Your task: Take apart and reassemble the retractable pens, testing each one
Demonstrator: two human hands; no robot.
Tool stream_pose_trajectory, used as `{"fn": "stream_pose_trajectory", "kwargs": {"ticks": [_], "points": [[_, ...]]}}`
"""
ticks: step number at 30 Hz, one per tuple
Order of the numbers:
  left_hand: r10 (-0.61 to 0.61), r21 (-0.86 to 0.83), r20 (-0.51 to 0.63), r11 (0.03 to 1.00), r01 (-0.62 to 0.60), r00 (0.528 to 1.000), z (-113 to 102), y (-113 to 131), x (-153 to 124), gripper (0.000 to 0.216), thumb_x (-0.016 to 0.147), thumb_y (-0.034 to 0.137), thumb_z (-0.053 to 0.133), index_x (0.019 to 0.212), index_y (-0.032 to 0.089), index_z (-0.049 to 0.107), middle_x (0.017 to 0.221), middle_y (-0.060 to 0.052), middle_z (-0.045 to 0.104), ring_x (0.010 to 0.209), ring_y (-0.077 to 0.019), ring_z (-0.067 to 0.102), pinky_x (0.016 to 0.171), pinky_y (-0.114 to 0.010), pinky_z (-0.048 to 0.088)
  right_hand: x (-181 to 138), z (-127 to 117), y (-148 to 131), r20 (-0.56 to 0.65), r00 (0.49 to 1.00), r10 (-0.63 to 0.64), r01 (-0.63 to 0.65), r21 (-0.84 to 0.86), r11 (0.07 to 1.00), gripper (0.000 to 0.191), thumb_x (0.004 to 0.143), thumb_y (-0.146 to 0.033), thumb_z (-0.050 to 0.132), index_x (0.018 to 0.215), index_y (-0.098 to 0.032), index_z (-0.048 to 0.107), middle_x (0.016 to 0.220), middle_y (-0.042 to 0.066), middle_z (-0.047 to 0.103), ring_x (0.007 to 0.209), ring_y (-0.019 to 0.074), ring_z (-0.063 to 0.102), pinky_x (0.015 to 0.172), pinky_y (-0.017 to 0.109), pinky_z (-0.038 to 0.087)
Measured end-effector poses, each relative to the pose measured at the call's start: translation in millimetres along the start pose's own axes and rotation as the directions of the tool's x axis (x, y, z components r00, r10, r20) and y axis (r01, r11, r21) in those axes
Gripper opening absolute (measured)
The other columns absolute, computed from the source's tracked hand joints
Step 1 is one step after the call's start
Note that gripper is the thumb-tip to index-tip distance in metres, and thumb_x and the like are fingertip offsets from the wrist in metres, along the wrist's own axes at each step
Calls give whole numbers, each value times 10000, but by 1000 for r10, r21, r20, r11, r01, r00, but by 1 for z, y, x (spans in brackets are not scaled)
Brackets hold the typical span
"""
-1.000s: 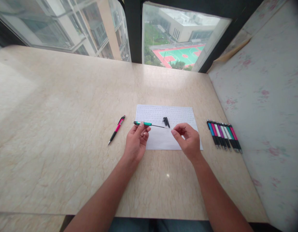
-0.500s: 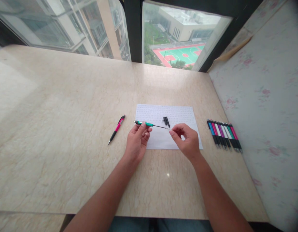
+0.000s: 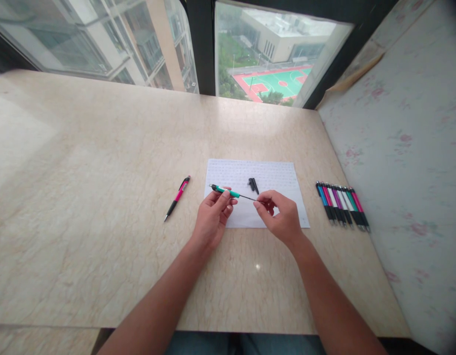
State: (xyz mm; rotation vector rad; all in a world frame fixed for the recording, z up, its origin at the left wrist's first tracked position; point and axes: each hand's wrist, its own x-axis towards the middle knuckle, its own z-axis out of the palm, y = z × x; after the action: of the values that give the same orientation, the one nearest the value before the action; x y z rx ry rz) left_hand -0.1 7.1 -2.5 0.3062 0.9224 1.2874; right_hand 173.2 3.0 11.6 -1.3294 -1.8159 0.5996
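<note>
My left hand (image 3: 212, 217) pinches a green pen barrel (image 3: 225, 190) above a white sheet of paper (image 3: 278, 175) covered in faint writing. A thin dark refill (image 3: 247, 197) sticks out of the barrel toward the right. My right hand (image 3: 280, 214) is closed in a pinch at the refill's free end; what its fingertips hold is too small to name. Two small black pen parts (image 3: 253, 185) lie on the paper just beyond my hands.
A pink and black pen (image 3: 177, 197) lies on the marble table (image 3: 102, 197) left of the paper. A row of several coloured pens (image 3: 342, 204) lies near the table's right edge. Windows run along the far side; a flowered wall stands at the right.
My right hand has moved left and closed in on the refill's tip. The barrel in my left hand has tilted slightly, its right end lower.
</note>
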Motion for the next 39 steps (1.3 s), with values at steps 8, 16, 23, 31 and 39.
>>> {"fn": "stream_pose_trajectory", "kwargs": {"ticks": [8,16,23,31,39], "points": [[-2,-78,2,997,2,1000,-1,2,2,206,730,224,804,863,125,681,812,-21,662,704,-56,629,556,-88,477,3,-7,16,127,989,-73,81,-52,995,280,853,-345,643,1100,-215,613,909,30,682,681,140,562,634,279,481],[-18,-121,-2,993,18,1000,1,5,0,223,715,226,815,850,126,668,807,-18,656,694,-55,625,528,-87,467,10,9,39,9,995,99,-80,-520,851,323,917,-297,521,1200,-195,637,1034,98,652,959,230,588,791,334,466],[-26,-128,0,991,25,1000,2,4,0,206,723,218,807,841,125,666,788,-19,646,692,-59,621,535,-90,468,11,20,35,-94,985,146,-173,-627,759,175,906,-285,534,961,-211,683,990,87,664,905,228,587,671,308,413],[-3,-121,-6,993,2,1000,-2,5,1,199,737,220,796,858,118,675,821,-25,655,712,-62,633,534,-87,462,9,2,41,-201,943,266,-309,-228,923,187,891,-334,559,899,-190,680,836,58,695,696,176,616,670,320,463],[69,-159,-57,984,-77,996,-8,9,8,163,749,184,782,869,132,685,852,-25,679,706,-58,630,543,-89,472,4,-8,21,-100,962,255,-205,358,911,125,843,-293,630,892,-189,678,812,35,654,712,151,611,635,292,510]]}}
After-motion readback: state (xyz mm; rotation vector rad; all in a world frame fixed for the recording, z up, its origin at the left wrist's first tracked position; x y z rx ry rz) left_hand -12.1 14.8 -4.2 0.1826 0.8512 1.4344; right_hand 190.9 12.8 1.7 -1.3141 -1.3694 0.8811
